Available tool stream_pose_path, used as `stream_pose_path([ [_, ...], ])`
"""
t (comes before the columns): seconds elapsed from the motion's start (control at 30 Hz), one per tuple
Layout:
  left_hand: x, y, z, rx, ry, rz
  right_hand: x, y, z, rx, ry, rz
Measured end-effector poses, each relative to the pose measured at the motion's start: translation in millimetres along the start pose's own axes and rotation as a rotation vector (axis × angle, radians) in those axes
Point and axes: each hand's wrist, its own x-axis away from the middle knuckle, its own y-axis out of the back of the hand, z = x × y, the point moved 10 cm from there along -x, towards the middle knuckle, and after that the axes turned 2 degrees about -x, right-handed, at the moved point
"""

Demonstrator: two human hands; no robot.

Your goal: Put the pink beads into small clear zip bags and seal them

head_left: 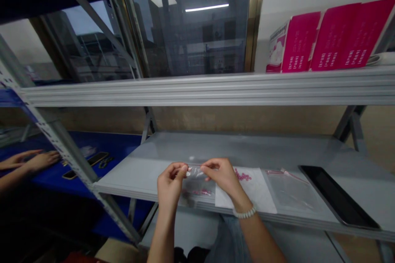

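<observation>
Over the front of the grey shelf, my left hand [173, 176] pinches the upper left part of a clear plastic bag [197, 183]. My right hand [219, 172], with a pale beaded bracelet on its wrist, pinches the same bag near its upper right. Small pink-red pieces [202, 192] lie low in the bag. Beside it, partly behind my right wrist, a white sheet [259, 193] carries a cluster of pink beads [243, 176]. A second clear bag [290, 189] with a pink-red seal lies flat to the right of the sheet.
A black tablet [339, 197] lies at the shelf's right. Pink boxes [336, 37] stand on the upper shelf [197, 90]. A metal post [68, 152] rises at left; beyond it, another person's hands [40, 160] rest by a blue table [120, 141] holding a phone [98, 158].
</observation>
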Motion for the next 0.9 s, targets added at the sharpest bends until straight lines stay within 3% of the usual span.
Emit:
stream_pose_path([
  [0.23, -23.6, -33.5, 41.7, -0.125, 0.045, 0.109, -26.3, 14.9, -54.0, 0.086, -0.153, -0.045],
  [0.33, -30.7, -50.2, 58.1, -0.237, 0.051, 0.145, -27.1, 25.1, -65.4, 0.165, -0.187, -0.084],
  [0.5, -32.4, -53.7, 60.7, -0.438, -0.037, 0.116, -0.1, 60.2, -41.0, 0.283, -0.069, -0.216],
  [0.67, -17.2, -51.4, 33.3, -0.562, -0.220, 0.025, 68.9, 130.1, -9.2, 0.371, 0.024, -0.353],
  [0.77, 7.0, -89.5, 10.1, -0.530, -0.366, 0.105, 116.8, 186.7, 2.3, 0.548, 0.026, -0.533],
  [0.83, 35.7, -134.2, -7.7, -0.465, -0.478, 0.253, 141.8, 214.2, 11.6, 0.734, 0.065, -0.635],
  [0.9, 73.8, -182.9, -26.9, -0.386, -0.595, 0.435, 155.8, 227.7, 17.2, 0.894, 0.131, -0.673],
])
